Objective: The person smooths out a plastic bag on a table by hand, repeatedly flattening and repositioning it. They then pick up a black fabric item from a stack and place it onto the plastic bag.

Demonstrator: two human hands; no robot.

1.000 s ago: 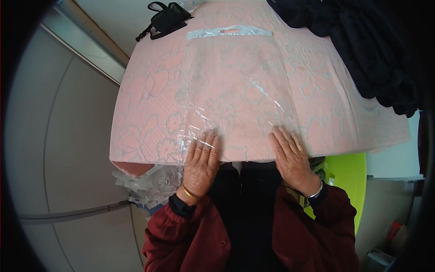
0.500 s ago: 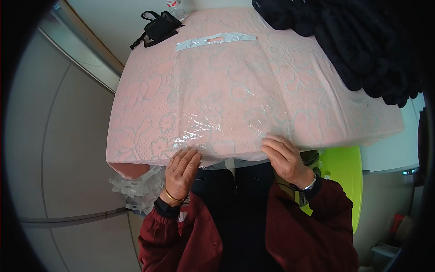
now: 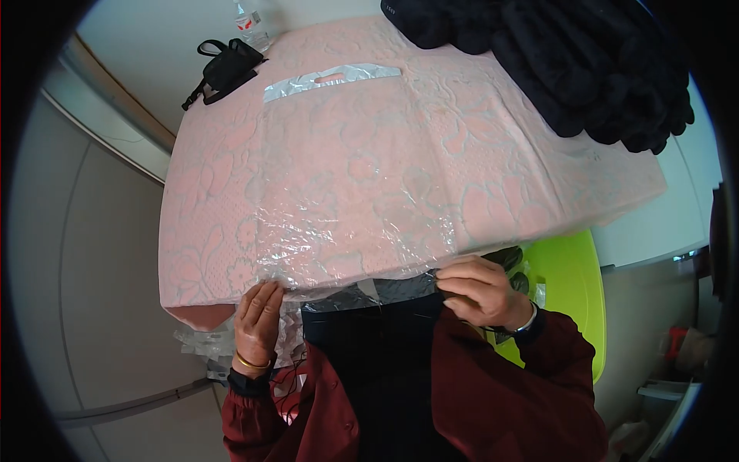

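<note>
Both hands, left hand (image 3: 258, 319) and right hand (image 3: 477, 291), pinch the clear plastic bag (image 3: 362, 231) at the worktop (image 3: 215, 200) edge

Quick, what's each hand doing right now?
Left hand: fingers at the near edge of the plastic bag; grip cannot be told.
Right hand: closed, pinching the same bag's edge.

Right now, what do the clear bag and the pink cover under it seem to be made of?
The clear bag, pinched at its edge by the right hand, looks like thin plastic film: see-through, glossy, crinkled, with bright glints. The pink cover seems a soft matte fabric with a raised floral pattern; the fibre cannot be told.
</note>
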